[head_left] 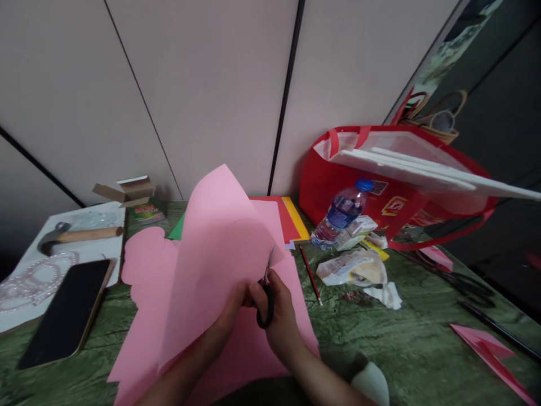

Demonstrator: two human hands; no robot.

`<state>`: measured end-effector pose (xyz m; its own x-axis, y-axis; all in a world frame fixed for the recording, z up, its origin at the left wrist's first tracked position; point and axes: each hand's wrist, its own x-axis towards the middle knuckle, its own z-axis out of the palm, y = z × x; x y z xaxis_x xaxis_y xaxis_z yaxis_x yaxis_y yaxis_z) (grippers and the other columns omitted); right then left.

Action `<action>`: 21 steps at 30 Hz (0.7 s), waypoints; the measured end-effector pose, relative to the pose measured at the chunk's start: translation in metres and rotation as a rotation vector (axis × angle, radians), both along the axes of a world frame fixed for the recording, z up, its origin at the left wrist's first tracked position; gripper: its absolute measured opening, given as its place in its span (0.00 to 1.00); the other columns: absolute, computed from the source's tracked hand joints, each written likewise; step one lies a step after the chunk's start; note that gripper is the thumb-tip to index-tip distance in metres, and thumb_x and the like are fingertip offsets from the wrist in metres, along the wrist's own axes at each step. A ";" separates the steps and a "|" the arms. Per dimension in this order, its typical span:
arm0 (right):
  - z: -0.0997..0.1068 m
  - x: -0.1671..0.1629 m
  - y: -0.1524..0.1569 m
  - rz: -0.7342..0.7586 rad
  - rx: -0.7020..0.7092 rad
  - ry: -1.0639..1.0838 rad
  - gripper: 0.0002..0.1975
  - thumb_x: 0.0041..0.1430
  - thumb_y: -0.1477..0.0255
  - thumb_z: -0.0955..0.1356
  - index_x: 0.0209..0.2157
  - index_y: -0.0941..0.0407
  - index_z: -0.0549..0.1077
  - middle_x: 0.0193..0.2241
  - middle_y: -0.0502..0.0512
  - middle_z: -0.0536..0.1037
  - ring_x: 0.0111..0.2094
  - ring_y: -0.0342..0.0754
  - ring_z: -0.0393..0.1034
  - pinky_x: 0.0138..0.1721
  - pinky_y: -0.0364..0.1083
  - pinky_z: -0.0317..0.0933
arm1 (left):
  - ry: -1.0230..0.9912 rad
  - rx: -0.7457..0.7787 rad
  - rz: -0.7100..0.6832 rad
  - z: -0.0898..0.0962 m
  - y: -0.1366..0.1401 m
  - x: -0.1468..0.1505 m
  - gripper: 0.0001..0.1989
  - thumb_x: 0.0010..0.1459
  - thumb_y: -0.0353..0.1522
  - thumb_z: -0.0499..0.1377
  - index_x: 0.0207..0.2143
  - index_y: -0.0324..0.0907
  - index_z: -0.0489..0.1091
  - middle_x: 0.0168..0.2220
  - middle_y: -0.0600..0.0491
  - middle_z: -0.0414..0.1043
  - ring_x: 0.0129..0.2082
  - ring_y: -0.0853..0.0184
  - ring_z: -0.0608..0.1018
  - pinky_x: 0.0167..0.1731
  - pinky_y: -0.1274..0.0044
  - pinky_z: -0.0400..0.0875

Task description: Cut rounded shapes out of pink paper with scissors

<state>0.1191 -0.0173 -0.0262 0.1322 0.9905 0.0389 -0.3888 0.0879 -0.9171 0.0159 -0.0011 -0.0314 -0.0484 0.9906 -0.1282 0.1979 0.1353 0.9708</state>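
Note:
A large curved sheet of pink paper (220,225) stands raised over the table. My left hand (237,304) is closed on the lower edge of this sheet, its fingertips close to my right hand (279,318). Black-handled scissors (265,307) are in my right hand, fingers wrapped round the loops and the blades pointing up and away against the sheet. How far apart the blades are is hard to make out. Beneath both hands lie more pink sheets (304,332), and one pink piece with a wavy cut edge (146,259) sticks out on the left.
To the left are a phone (67,313), a hammer (88,233), a beaded strand (46,279) and an opened box (143,206). Rightward are a pencil (311,274), a water bottle (342,214), wrappers (355,268), a red bag (359,169) and larger scissors (460,282).

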 end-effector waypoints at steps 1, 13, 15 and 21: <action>0.000 0.000 0.000 -0.003 -0.001 -0.004 0.08 0.54 0.66 0.66 0.29 0.55 0.64 0.22 0.45 0.65 0.24 0.40 0.61 0.24 0.39 0.60 | 0.002 -0.009 -0.005 0.001 0.000 0.001 0.12 0.49 0.43 0.57 0.30 0.47 0.73 0.33 0.53 0.76 0.44 0.62 0.73 0.42 0.75 0.68; 0.002 -0.001 0.000 -0.031 -0.005 -0.058 0.10 0.53 0.64 0.66 0.28 0.55 0.63 0.19 0.44 0.63 0.20 0.39 0.57 0.22 0.40 0.55 | -0.060 -0.097 -0.094 0.009 -0.003 0.004 0.14 0.49 0.44 0.56 0.19 0.45 0.70 0.20 0.54 0.72 0.28 0.65 0.75 0.33 0.77 0.70; 0.002 -0.001 0.000 -0.026 -0.009 -0.053 0.10 0.54 0.64 0.65 0.28 0.55 0.63 0.19 0.44 0.63 0.20 0.40 0.58 0.22 0.40 0.55 | -0.071 -0.093 -0.107 0.009 -0.003 0.004 0.17 0.50 0.45 0.55 0.17 0.46 0.69 0.18 0.54 0.71 0.27 0.65 0.75 0.33 0.76 0.70; 0.003 -0.001 -0.001 -0.027 -0.011 -0.063 0.10 0.53 0.63 0.66 0.28 0.55 0.63 0.18 0.44 0.64 0.20 0.40 0.59 0.22 0.40 0.56 | -0.032 -0.094 -0.049 0.006 -0.002 0.003 0.19 0.46 0.48 0.57 0.13 0.46 0.67 0.18 0.53 0.72 0.24 0.65 0.74 0.33 0.76 0.71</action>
